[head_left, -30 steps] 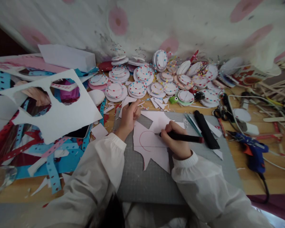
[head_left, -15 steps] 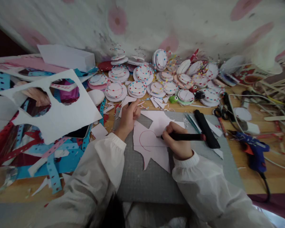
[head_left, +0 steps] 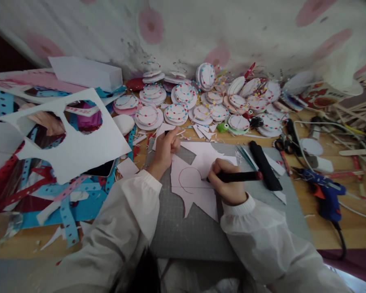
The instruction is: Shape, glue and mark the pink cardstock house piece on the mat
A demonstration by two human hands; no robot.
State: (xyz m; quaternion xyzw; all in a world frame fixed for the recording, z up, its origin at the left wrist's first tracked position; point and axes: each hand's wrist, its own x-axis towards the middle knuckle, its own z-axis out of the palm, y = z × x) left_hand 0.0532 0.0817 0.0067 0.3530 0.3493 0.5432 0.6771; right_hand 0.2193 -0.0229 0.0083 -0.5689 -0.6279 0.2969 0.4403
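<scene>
My right hand (head_left: 227, 182) is closed around a black marker (head_left: 244, 176) with a dark red end. The marker's tip points left, at the right side of a red, partly drawn circle (head_left: 179, 178). That line is on a jagged piece of white card (head_left: 205, 197), which lies on a grey cutting mat (head_left: 183, 240). At the card's upper left, my left hand (head_left: 165, 152) is closed with a small black marker cap (head_left: 167, 132) showing at its fingertips; most of the cap is hidden.
Several layered paper discs with beaded trim (head_left: 148, 117) line the back. Left lie a card with cut-out holes (head_left: 88, 156) and coloured strips (head_left: 68, 221). A black pouch-like item (head_left: 264, 166) rests on the mat. Scissors (head_left: 283, 144) and a blue glue gun (head_left: 326, 195) with cables are right.
My right hand and the marker have shifted very slightly, the tip a little lower beside the circle's right side. My left hand stays in the same place.
</scene>
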